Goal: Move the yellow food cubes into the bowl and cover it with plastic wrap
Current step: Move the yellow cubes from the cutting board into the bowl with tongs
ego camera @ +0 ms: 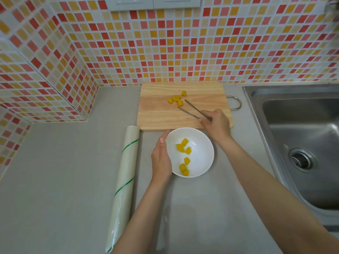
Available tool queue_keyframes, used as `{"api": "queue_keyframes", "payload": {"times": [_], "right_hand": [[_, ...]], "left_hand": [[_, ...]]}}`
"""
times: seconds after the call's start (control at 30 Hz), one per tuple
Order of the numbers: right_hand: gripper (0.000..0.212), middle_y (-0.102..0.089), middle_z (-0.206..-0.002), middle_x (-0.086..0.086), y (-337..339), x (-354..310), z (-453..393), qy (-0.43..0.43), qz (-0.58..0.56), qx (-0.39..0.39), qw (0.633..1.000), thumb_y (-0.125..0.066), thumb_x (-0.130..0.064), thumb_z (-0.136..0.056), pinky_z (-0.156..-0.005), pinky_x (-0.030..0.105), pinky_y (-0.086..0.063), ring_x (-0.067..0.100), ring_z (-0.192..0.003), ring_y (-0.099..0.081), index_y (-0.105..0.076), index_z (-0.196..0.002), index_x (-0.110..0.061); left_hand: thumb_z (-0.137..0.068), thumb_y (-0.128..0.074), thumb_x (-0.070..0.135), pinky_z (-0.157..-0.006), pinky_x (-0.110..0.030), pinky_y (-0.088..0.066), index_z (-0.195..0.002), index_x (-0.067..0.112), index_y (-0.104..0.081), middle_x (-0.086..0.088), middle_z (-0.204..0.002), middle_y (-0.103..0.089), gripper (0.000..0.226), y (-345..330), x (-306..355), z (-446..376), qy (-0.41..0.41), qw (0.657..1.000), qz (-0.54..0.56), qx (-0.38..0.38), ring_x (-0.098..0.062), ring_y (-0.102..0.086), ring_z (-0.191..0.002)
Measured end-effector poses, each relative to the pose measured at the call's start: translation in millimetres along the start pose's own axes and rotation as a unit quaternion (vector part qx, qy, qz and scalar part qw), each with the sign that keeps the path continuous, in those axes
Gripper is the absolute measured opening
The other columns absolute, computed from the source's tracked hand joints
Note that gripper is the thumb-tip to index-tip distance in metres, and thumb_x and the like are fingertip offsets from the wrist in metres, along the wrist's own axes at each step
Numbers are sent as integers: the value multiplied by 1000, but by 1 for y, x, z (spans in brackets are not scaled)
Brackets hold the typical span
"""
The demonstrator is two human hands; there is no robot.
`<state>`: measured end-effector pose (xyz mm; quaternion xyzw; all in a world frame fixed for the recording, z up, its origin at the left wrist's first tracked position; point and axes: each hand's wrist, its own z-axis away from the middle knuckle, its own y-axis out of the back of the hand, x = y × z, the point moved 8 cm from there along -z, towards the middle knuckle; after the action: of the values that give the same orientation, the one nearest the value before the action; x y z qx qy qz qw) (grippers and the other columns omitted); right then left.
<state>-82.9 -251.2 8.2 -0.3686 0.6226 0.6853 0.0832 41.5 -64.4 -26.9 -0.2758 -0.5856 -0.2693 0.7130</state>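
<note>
a: where are the yellow food cubes [177,99]?

b: four sit on the cutting board [161,114]; six more lie in the white bowl [203,154].

a: and the hands?

b: the right hand [214,123] grips metal tongs [190,110], tips apart just beside the board's cubes. the left hand [161,158] rests against the bowl's left rim, fingers straight.

a: the wrap?

b: the plastic wrap roll [124,182] lies on the counter [55,171], left of the bowl.
</note>
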Motion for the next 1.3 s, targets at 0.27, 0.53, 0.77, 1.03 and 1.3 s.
{"api": "queue_keyframes", "payload": {"times": [0.27,0.53,0.77,1.03,1.3], "right_hand": [[35,-58,-110,15,-20,-20,-39,-2,58,5,998,-59,-32,-86,-88,39,-43,35,-101,-56,-62,-120,-21],[30,-58,-108,15,-15,-14,-32,-11,23,42,999,-57,-24,-89,-78,33,-41,32,-99,-56,-64,-118,-19],[27,-52,-85,8,16,-10,20,24,-92,76,993,-61,-15,-87,-60,16,-31,17,-77,-51,-68,-113,-11],[33,-50,-81,4,43,-23,101,101,-114,-90,984,-69,-8,-80,-69,14,-40,21,-71,-52,-67,-113,-12],[27,-57,-81,10,66,-25,71,69,-81,-61,992,-68,-21,-81,-67,19,-40,20,-72,-54,-70,-107,-26]], "left_hand": [[-92,-30,44,-86,-12,-46,-121,22,-63,11,-116,-66,49,0,1,0,-5,1000,3,3,-1,-60,-109],[-92,-31,44,-87,-12,-45,-123,21,-62,9,-120,-66,50,-1,0,0,-4,1000,7,-1,-1,-59,-111],[-91,-29,45,-96,-21,-45,-125,20,-60,5,-125,-64,52,-1,2,1,-6,1000,-3,0,-4,-57,-116],[-99,-27,34,-82,-4,-41,-122,22,-61,14,-115,-64,43,-2,3,1,-13,1000,-2,-7,10,-57,-105],[-100,-27,32,-79,-4,-42,-119,25,-62,15,-113,-64,40,-2,2,0,-13,1000,-4,0,12,-58,-101]]}}
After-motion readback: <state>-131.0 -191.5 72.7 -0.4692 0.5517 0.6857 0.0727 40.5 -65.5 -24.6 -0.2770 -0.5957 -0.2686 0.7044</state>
